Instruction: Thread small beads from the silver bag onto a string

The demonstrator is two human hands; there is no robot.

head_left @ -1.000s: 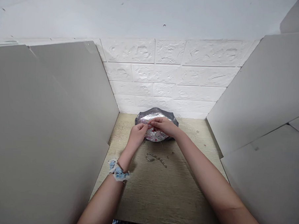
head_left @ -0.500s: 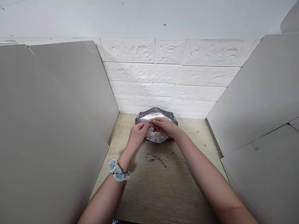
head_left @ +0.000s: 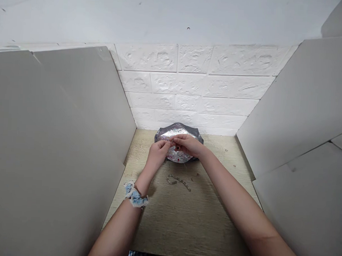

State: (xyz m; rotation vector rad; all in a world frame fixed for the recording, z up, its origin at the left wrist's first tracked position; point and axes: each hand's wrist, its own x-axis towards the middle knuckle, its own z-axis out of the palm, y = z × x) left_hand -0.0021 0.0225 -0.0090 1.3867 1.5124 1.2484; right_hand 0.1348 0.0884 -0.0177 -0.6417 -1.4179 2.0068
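Note:
Both my hands meet in front of a shiny silver pouch with many small glittery pieces on its face or in it. My left hand has its thumb and forefinger pinched together at the pouch's left part. My right hand is pinched as well, fingertips almost touching the left ones. Whatever lies between the fingertips is too small to make out. Nearer to me, a string of small greyish beads lies curved on the wooden tabletop.
Grey panels stand on the left and right of the tabletop. A white brick-patterned wall closes off the back. A blue scrunchie with a white frilly edge circles my left wrist. Tiny bits lie beside the beads.
Hardly anything differs. My hands stay pinched at the same place, with at most a slight shift of the fingertips; the pouch and beads have not moved.

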